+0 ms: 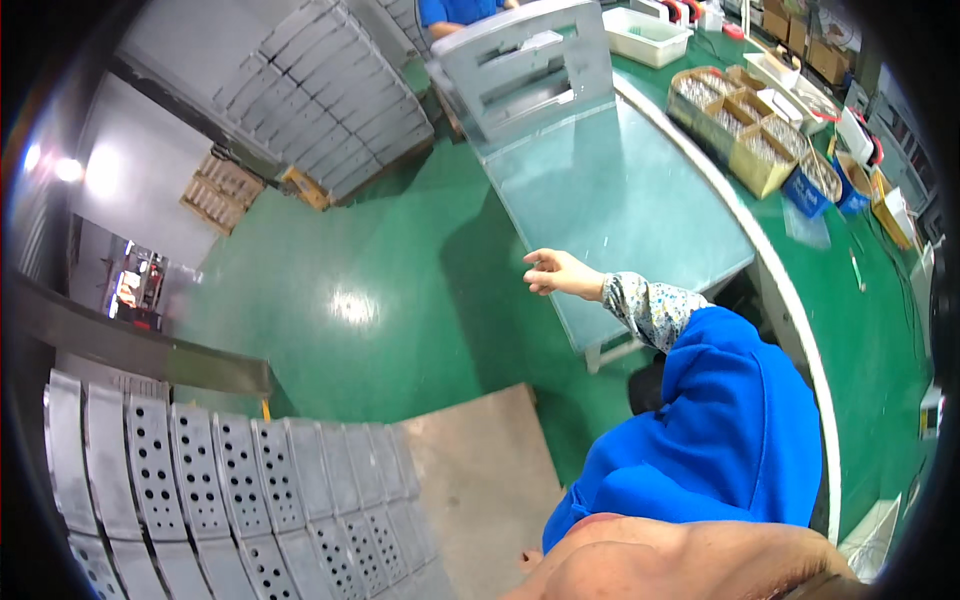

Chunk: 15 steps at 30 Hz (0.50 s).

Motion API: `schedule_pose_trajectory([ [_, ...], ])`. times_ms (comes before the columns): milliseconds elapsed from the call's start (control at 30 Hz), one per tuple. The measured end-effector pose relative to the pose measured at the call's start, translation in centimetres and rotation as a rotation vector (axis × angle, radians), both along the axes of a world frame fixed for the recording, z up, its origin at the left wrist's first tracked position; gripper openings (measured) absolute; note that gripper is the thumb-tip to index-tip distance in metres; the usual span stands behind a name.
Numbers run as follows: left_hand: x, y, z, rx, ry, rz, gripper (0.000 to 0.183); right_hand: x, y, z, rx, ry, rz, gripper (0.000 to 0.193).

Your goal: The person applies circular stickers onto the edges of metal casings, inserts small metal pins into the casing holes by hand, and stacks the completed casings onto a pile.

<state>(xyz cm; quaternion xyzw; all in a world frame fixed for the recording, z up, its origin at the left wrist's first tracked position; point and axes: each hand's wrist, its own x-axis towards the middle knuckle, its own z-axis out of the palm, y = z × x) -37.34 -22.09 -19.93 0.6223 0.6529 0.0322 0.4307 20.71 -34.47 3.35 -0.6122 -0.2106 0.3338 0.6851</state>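
Observation:
My right hand point(562, 275), in a flower-patterned sleeve, reaches out past the left edge of a grey-green worktable point(620, 190). Its fingers are loosely spread, and it holds nothing. On the far end of the table stands a grey panel point(520, 75) with slot-like openings. At the lower edge, a little skin that looks like fingertips of my left hand point(530, 560) shows beside the blue clothing; the rest is hidden. Near the lower left, grey metal parts point(200, 470), several with round holes, stand in tight rows beside a brown board point(480, 470).
Another person's blue sleeve point(460, 12) shows behind the panel. More grey parts point(325, 100) are stacked at the far left, near a wooden pallet point(222, 192). Boxes of small pieces point(745, 130) and a white tub point(645, 38) lie on the green surface at right, inside its white curved edge.

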Motion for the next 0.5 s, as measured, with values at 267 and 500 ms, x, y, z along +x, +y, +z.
schedule_pose_trajectory([
  [267, 22.5, -7.5, -3.8, 0.06, -0.252, 0.212, 0.025, 43.9, -4.3, 5.5, 0.556, 0.028, -0.686, 0.071],
  [500, 31.7, -11.5, 9.7, 0.319, -0.357, 0.305, 0.023, 52.9, -1.6, 11.7, 0.895, 0.468, -0.661, 0.086],
])
